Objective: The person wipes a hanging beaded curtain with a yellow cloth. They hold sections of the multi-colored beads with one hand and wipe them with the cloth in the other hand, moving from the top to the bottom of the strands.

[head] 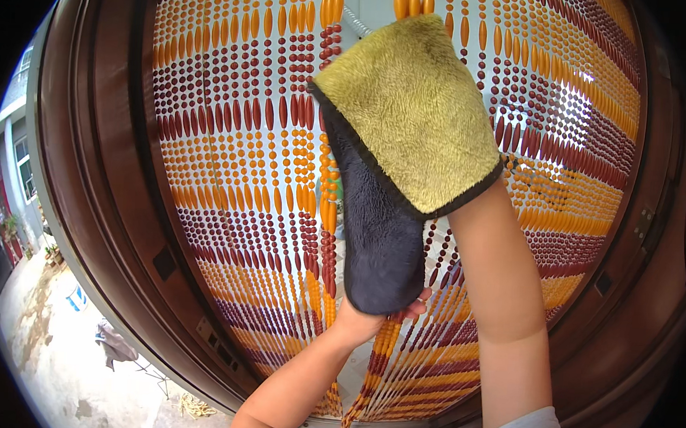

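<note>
A plush cloth (410, 113), yellow-green on one face and dark grey on the other with black edging, hangs folded before a beaded curtain (247, 169). My right forearm (504, 272) rises beneath its yellow-green part, which hides my right hand; the cloth is held up there around gathered strands. Lower down, my left hand (367, 321) is partly covered by the dark grey end. Its fingertips curl around at the right, and a bundle of bead strands (384, 348) runs down from it. The beads are orange and dark red, some round, some long.
A brown door frame (110, 146) borders the curtain at left, with another brown jamb (623, 249) at right. Outside at left lie a sunlit concrete yard (45, 338), a white-and-blue bucket (77, 298), a grey fabric item (114, 343) and a coil of rope (195, 406).
</note>
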`<state>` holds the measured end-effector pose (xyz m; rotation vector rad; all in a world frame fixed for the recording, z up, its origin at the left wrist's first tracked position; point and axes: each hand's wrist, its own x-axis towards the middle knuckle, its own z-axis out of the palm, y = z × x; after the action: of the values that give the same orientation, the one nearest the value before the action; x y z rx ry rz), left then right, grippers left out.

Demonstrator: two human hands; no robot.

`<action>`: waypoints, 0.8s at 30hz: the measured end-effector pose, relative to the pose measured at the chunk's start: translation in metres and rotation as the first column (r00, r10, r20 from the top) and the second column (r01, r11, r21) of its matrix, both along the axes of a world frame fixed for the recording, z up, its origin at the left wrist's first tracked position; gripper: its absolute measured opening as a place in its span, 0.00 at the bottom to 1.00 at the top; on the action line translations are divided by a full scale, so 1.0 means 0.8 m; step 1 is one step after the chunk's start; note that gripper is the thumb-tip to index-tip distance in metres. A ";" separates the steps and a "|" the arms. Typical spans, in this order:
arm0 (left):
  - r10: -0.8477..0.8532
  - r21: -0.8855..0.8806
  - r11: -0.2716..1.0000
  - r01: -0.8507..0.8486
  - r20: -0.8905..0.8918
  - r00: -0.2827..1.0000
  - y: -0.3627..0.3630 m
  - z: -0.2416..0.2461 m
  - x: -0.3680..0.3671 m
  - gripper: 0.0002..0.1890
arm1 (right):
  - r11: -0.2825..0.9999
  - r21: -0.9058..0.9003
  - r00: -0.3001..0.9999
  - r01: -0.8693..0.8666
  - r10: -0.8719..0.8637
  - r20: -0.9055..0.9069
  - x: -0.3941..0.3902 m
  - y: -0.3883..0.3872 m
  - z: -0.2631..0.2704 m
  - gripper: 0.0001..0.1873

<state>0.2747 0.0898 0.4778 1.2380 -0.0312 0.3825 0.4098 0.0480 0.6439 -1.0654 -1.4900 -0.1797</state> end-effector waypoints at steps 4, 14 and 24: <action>-0.078 0.004 0.997 0.079 0.238 0.968 0.014 -0.018 -0.002 0.10 | 1.000 0.016 1.000 0.001 -0.001 -0.015 -0.007 0.004 -0.010 0.21; 0.254 0.103 0.942 -0.320 0.406 0.878 0.048 -0.077 0.005 0.11 | 1.000 0.027 0.997 0.005 -0.003 -0.072 -0.017 -0.002 -0.054 0.18; 0.473 -0.071 0.858 -0.510 0.496 0.728 0.042 -0.022 -0.022 0.12 | 0.999 0.017 0.995 0.028 -0.026 -0.098 -0.027 -0.003 -0.092 0.15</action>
<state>0.2570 0.1234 0.4599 1.1760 -0.1628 1.1815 0.3881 0.0456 0.5701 -1.0654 -1.3843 -0.1581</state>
